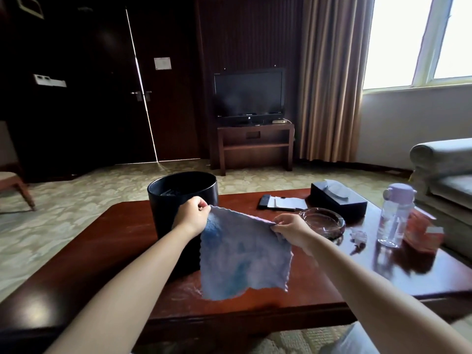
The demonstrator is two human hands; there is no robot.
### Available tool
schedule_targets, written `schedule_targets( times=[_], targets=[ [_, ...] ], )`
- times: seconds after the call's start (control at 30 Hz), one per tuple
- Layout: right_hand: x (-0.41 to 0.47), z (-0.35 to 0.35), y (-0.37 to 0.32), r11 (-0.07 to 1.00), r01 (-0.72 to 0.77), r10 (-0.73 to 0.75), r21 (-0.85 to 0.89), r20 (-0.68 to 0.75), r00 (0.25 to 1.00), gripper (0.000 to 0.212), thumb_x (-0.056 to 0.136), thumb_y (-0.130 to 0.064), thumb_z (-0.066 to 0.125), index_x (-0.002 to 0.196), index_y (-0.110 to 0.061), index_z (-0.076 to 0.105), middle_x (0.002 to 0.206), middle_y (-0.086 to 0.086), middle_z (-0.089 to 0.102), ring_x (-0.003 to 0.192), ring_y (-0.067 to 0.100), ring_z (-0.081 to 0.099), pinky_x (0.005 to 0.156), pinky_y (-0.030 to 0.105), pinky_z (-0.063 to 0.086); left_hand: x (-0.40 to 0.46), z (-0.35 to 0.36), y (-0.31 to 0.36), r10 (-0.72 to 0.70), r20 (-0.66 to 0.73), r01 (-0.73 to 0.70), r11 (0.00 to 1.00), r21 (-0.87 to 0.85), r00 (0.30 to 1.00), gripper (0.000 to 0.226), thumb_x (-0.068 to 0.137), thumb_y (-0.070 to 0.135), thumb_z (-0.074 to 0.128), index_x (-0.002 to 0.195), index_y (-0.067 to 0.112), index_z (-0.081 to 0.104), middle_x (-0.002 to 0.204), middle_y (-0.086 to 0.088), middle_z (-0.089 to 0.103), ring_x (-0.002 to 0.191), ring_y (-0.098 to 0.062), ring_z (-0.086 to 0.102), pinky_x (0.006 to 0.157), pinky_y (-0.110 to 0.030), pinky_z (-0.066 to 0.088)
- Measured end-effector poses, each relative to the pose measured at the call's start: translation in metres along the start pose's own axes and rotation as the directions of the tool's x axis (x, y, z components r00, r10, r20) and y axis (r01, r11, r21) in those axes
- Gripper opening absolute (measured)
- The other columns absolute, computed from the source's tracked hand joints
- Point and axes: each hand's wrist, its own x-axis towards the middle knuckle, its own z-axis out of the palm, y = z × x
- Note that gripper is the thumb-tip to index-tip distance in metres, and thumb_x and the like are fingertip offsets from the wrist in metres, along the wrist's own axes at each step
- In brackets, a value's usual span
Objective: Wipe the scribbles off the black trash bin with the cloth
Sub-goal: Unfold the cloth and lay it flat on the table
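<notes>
A: Nearest first, then; what are the hands doing?

B: Both hold the cloth (242, 254) up over the table (107, 241); the left hand (191, 215) pinches one top corner, the right hand (290, 229) pinches the other, and the cloth hangs spread flat between them, its lower edge just above the wood; blue patches show on it.

A: And the bin?

B: The black bin (178, 194) stands upright on the table directly behind the left hand, at about twelve o'clock from that grip and eleven o'clock from the right one; its long axis is vertical; the left hand is plainly the nearer.

A: Scribbles?

B: I cannot make any out; the near wall is dark and partly hidden by the arm and cloth.

A: So the next move?

B: My guess: bunch the cloth into one hand and press forward against that wall.

A: Farther back?

B: At two o'clock, an ashtray (323, 222), then a bottle (394, 215); beyond them a tissue box (337, 201).
</notes>
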Motion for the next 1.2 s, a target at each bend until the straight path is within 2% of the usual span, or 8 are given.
schedule_targets(
  times=[0.17, 0.27, 0.4, 0.53, 0.63, 0.77, 1.03, 1.2],
  targets=[
    [-0.002, 0.01, -0.004, 0.987, -0.159, 0.149, 0.036, 0.2, 0.969, 0.017, 0.088, -0.003, 0.053, 0.082, -0.013, 0.066, 0.069, 0.003, 0.056, 0.064, 0.015, 0.055, 0.047, 0.022, 0.049, 0.006, -0.012, -0.016, -0.034, 0.17, -0.014, 0.963, 0.27, 0.985, 0.018, 0.084, 0.024, 0.064, 0.068, 0.023, 0.057, 0.082, -0.003, 0.065, 0.078, -0.021, 0.059, 0.066, -0.025, 0.044],
    [-0.002, 0.02, -0.009, 0.978, -0.209, 0.195, 0.009, 0.323, 0.926, 0.017, 0.089, -0.008, 0.053, 0.085, -0.018, 0.065, 0.079, 0.001, 0.06, 0.068, 0.011, 0.055, 0.046, 0.016, 0.044, 0.007, -0.025, -0.019, -0.1, 0.32, -0.048, 0.905, 0.424, 0.942, 0.008, 0.082, 0.022, 0.067, 0.076, 0.018, 0.065, 0.083, -0.004, 0.064, 0.081, -0.02, 0.06, 0.066, -0.022, 0.043],
    [0.006, 0.032, -0.009, 0.984, -0.18, 0.172, 0.004, 0.263, 0.949, 0.014, 0.091, -0.013, 0.054, 0.093, -0.02, 0.066, 0.076, -0.002, 0.059, 0.064, 0.009, 0.053, 0.044, 0.013, 0.038, 0.013, -0.032, -0.021, -0.128, 0.356, -0.095, 0.833, 0.546, 0.926, 0.009, 0.083, 0.028, 0.065, 0.076, 0.023, 0.062, 0.099, -0.005, 0.068, 0.093, -0.023, 0.063, 0.078, -0.027, 0.049],
    [0.014, 0.046, 0.002, 0.983, -0.079, 0.11, -0.166, 0.184, 0.977, 0.014, 0.087, -0.012, 0.055, 0.082, -0.014, 0.068, 0.065, -0.002, 0.054, 0.057, 0.011, 0.047, 0.048, 0.019, 0.036, 0.009, -0.02, -0.026, -0.12, 0.305, -0.136, 0.703, 0.698, 0.945, 0.016, 0.09, 0.031, 0.055, 0.1, 0.021, 0.063, 0.11, -0.004, 0.063, 0.103, -0.025, 0.06, 0.082, -0.032, 0.049],
    [0.016, 0.058, 0.013, 0.925, 0.026, 0.03, -0.38, 0.141, 0.99, 0.017, 0.084, -0.017, 0.054, 0.073, -0.017, 0.068, 0.073, 0.001, 0.064, 0.071, 0.018, 0.058, 0.055, 0.022, 0.038, 0.003, -0.005, -0.035, -0.075, 0.28, -0.186, 0.583, 0.791, 0.957, 0.017, 0.093, 0.022, 0.052, 0.107, 0.018, 0.061, 0.112, -0.005, 0.062, 0.105, -0.026, 0.06, 0.078, -0.034, 0.05],
    [0.02, 0.066, 0.025, 0.94, -0.042, 0.027, -0.337, -0.048, 0.998, 0.02, 0.084, -0.018, 0.055, 0.084, -0.016, 0.075, 0.085, 0.002, 0.072, 0.084, 0.02, 0.064, 0.066, 0.026, 0.049, -0.002, 0.015, -0.043, 0.013, 0.291, -0.265, 0.458, 0.849, 0.956, 0.025, 0.088, 0.003, 0.046, 0.108, 0.016, 0.053, 0.111, -0.004, 0.062, 0.104, -0.025, 0.06, 0.074, -0.033, 0.048],
    [0.044, 0.071, 0.044, 0.957, -0.29, 0.289, 0.019, -0.163, 0.943, 0.022, 0.086, -0.015, 0.057, 0.071, -0.019, 0.073, 0.056, -0.002, 0.065, 0.053, 0.016, 0.068, 0.065, 0.032, 0.056, 0.004, 0.056, -0.049, -0.045, 0.224, -0.138, 0.666, 0.733, 0.973, 0.015, 0.095, 0.014, 0.04, 0.105, 0.015, 0.051, 0.111, -0.006, 0.062, 0.103, -0.028, 0.06, 0.068, -0.032, 0.04],
    [0.058, 0.08, 0.066, 0.913, -0.366, 0.395, 0.179, -0.175, 0.902, 0.025, 0.084, -0.011, 0.06, 0.064, -0.019, 0.072, 0.06, 0.0, 0.068, 0.061, 0.024, 0.07, 0.072, 0.041, 0.059, 0.012, 0.08, -0.055, -0.088, 0.204, -0.068, 0.755, 0.652, 0.975, 0.016, 0.095, 0.015, 0.041, 0.104, 0.016, 0.054, 0.11, -0.007, 0.063, 0.103, -0.028, 0.059, 0.071, -0.032, 0.044]
  ],
)
